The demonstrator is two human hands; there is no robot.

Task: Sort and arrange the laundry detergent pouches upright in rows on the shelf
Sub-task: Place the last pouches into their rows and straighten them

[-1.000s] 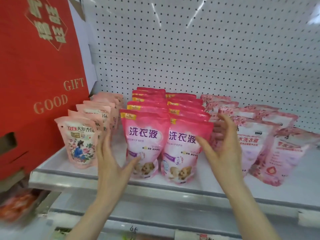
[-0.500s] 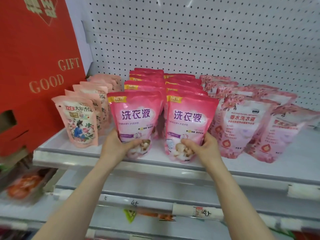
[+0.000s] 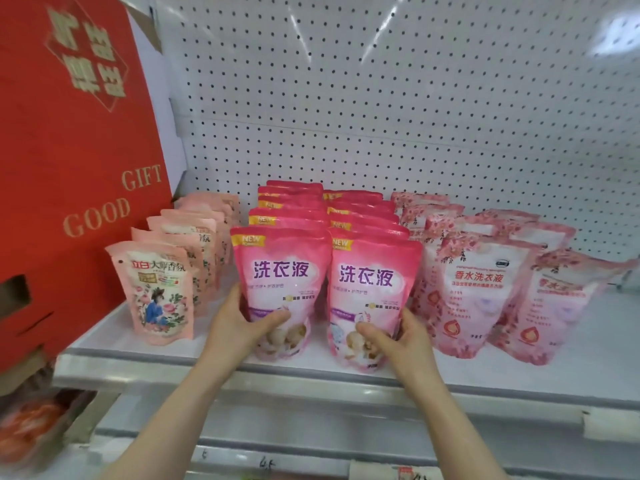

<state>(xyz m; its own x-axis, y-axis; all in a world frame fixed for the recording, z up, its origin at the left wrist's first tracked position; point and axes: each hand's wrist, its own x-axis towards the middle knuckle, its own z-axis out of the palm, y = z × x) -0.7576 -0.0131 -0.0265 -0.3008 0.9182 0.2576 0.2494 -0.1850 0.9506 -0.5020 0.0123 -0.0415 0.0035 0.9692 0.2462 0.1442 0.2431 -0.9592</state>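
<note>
Two rows of bright pink detergent pouches stand upright in the middle of the white shelf [image 3: 214, 367]. My left hand [image 3: 239, 323] grips the lower left of the front left pink pouch [image 3: 280, 271], thumb across its face. My right hand [image 3: 394, 337] grips the lower right of the front right pink pouch [image 3: 372, 282] the same way. Left of them stands a row of pale peach pouches [image 3: 156, 292] with a flower picture. To the right stand two rows of rose-patterned pouches [image 3: 474, 292], and the rightmost front pouch [image 3: 557, 306] leans to the left.
A big red gift box [image 3: 69, 161] stands at the left end of the shelf, close to the peach row. A white pegboard wall [image 3: 381, 98] backs the shelf. Below the shelf edge run price rails [image 3: 311, 455], with red packets [image 3: 27, 431] at the lower left.
A second ago my open hands flanked the two front pink pouches. They have dropped to the pouches' lower parts and taken hold of them. The view has also shifted.
</note>
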